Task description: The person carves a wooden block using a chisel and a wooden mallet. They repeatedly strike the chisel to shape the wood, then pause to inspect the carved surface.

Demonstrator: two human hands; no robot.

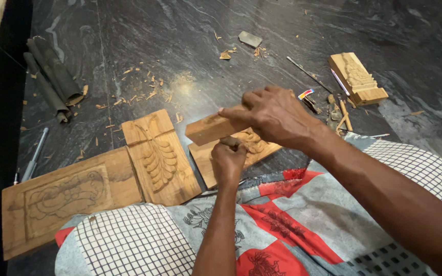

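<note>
Patterned cloth [282, 225] covers your lap. Your right hand [277, 115] clasps a wood block [211, 128] over a carved panel [246, 148] on the floor [180, 51]; your left hand [227, 158], fingers curled, perhaps pinches a tool.

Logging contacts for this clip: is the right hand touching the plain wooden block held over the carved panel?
Touching. The head view shows the right hand with its fingers wrapped over the end of the wooden block.
</note>
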